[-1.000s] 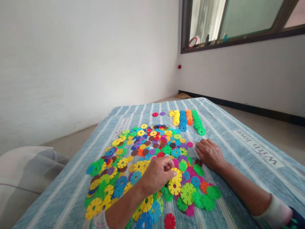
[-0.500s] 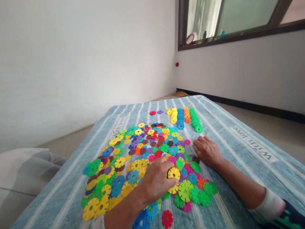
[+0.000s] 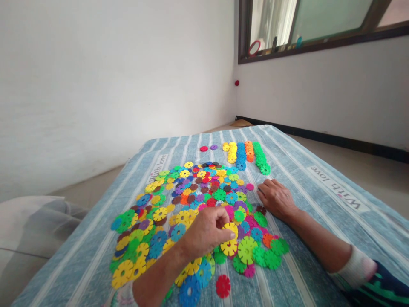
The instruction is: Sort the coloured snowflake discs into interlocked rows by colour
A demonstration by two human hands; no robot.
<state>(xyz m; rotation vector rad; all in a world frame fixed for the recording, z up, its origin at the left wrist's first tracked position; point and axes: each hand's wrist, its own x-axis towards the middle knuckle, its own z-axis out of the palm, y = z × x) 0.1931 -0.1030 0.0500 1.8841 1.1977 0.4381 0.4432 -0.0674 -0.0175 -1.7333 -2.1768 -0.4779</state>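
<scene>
My left hand (image 3: 207,230) is over the near right part of a spread of notched plastic discs, its thumb and forefinger closed on a yellow notched disc (image 3: 234,228). Just below the thumb shows another yellow disc (image 3: 229,248); whether it is gripped too, I cannot tell. My right hand (image 3: 276,197) rests palm down on the cloth to the right of the spread, fingers loosely bent and holding nothing visible. A pink disc (image 3: 249,186) and a dark brown disc (image 3: 261,209) lie near its fingers. A lime green disc (image 3: 247,250) lies right of the left hand.
Farther back are overlapping rows of yellow (image 3: 232,152), blue (image 3: 241,156), orange (image 3: 249,151) and green discs (image 3: 261,158). A single red disc (image 3: 203,149) and a purple disc (image 3: 214,147) lie left of them. Another red disc (image 3: 223,286) sits near me on the striped cloth (image 3: 313,200).
My left hand has shifted slightly left and tilted, with the yellow disc between thumb and forefinger. My right hand stays resting in place. The view has shifted slightly.
</scene>
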